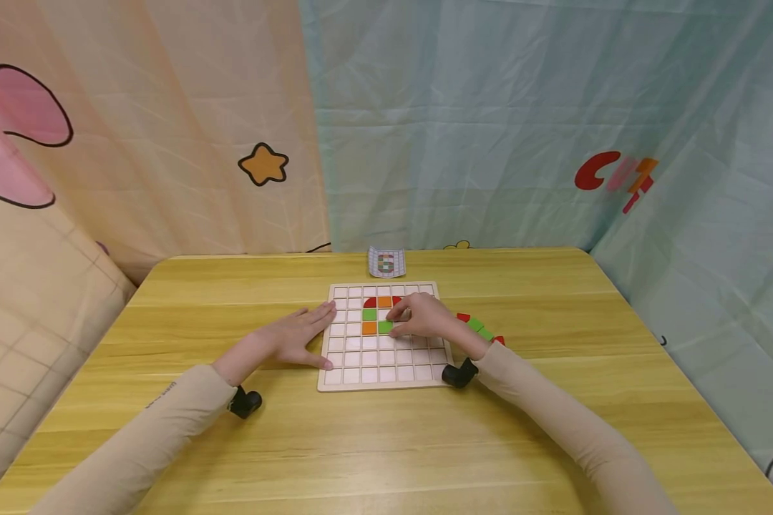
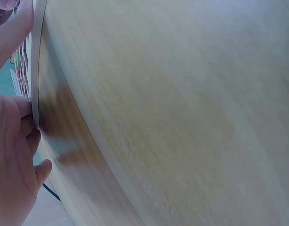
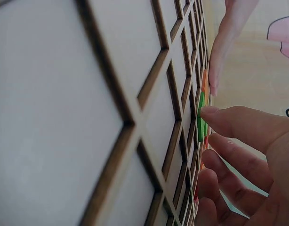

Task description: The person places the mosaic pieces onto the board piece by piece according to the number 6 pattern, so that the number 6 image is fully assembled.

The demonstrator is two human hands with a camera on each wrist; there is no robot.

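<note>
A white grid board (image 1: 351, 375) with a pale wooden frame lies on the table. Flat against its left edge rests my left hand (image 1: 296, 335), fingers stretched and thumb spread; the left wrist view shows its fingers at the board's rim. My right hand (image 1: 425, 316) is over the board's middle, thumb and index finger pinching a green square tile (image 1: 384, 327) at its cell. Beside that tile sits an orange tile (image 1: 369, 328), below another green tile (image 1: 369, 315). A red rounded tile (image 1: 370, 302) and an orange tile (image 1: 384, 302) form the row above. The right hand partly hides another red piece.
Behind the board lies a small pattern card (image 1: 386, 262) with a coloured figure on a grid. Loose red and green tiles (image 1: 479, 328) lie in a line right of the board, partly behind the right wrist. Printed curtains (image 1: 489, 143) hang around the wooden table (image 1: 283, 458).
</note>
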